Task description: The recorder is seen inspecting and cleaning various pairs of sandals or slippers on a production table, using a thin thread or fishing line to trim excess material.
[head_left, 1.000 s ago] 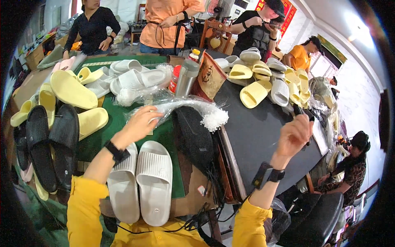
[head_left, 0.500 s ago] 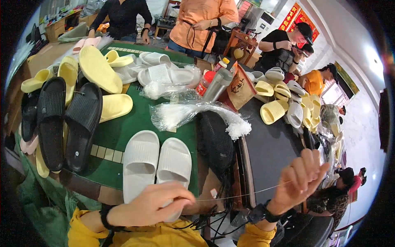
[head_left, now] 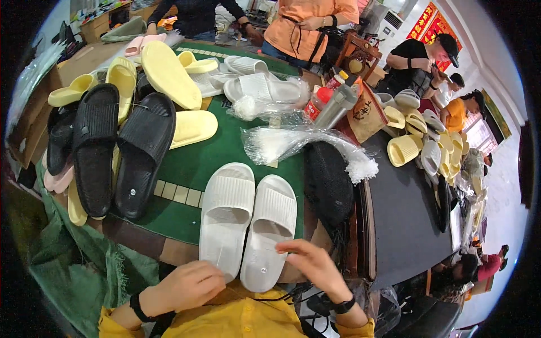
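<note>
My left hand (head_left: 194,286) is curled, can't tell on what; right hand (head_left: 314,269) spread, a bump could skew that slipper (head_left: 269,231).

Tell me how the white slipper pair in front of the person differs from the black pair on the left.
Colour: the white pair is pale, the black pair dark. Placement: the white pair lies partly on the green mat; the black pair overlaps yellow slippers. Hands: the left hand and right hand are at the white pair, away from the black pair. Both are open-toed slides with ribbed straps.
</note>
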Demonstrator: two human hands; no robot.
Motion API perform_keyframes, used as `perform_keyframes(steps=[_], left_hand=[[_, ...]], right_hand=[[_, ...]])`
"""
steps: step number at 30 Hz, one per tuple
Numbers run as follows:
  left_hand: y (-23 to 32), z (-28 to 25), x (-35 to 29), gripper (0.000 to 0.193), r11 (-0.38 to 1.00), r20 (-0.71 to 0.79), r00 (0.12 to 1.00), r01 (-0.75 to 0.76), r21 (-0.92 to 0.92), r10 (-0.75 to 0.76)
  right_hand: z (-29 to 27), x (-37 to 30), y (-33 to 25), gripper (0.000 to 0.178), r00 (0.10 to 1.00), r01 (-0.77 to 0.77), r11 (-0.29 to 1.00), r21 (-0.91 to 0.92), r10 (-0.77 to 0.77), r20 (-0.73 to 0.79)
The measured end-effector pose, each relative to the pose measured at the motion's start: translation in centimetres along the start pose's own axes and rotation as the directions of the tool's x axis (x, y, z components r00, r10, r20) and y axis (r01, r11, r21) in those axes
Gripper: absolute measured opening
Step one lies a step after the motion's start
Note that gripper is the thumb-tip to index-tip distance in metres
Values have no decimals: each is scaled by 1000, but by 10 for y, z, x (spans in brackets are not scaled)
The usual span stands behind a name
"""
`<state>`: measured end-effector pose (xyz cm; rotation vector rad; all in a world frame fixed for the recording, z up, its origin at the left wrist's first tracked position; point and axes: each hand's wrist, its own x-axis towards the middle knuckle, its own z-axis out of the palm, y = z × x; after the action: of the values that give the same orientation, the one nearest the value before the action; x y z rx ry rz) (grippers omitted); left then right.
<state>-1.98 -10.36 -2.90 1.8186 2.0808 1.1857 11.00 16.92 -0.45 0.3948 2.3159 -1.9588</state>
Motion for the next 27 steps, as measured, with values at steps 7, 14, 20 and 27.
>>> perform_keyframes(steps=[7,14,20,27], left_hand=[[-44,8,34,14,995,-13,999,43,95,-42],[-58,22,69,12,943,-31,998,56,327,-48],[-66,34,76,14,923,-44,994,114,368,-105],[-67,34,74,27,898,-17,995,95,429,-97]], right_hand=[[35,38,42,56,955,252,849,-464,-295,-22],[39,28,26,60,946,303,742,-598,-310,95],[0,23,-2,23,879,285,807,-517,-435,-194],[-52,89,11,15,846,91,852,-515,-338,-411]])
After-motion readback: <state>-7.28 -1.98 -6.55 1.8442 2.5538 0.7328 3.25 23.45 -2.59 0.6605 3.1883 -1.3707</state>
